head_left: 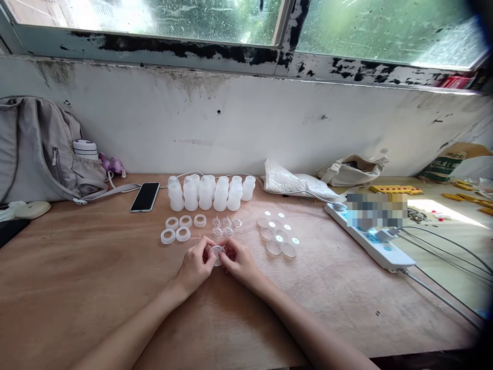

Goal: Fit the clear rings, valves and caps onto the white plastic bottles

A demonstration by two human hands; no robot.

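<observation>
My left hand [197,262] and my right hand [238,259] meet near the middle of the table. Between them they pinch a translucent round ring [217,248], thumbs and fingertips on its rim. Fingers cover part of it, so I cannot tell whether something sits inside. Just beyond the hands lie several translucent screw rings [183,234] on the left and several clear silicone teats [217,232] in the middle. Further back, several frosted plastic bottles [206,194] stand upright in rows. To the right are several clear round caps [273,248] and small white discs [295,240].
A phone [145,197] lies left of the bottles, near a grey backpack [38,149]. At right, a white power strip [370,239] trails cables [439,293]. White plastic packaging [292,182] and a cloth pouch [352,172] rest along the wall.
</observation>
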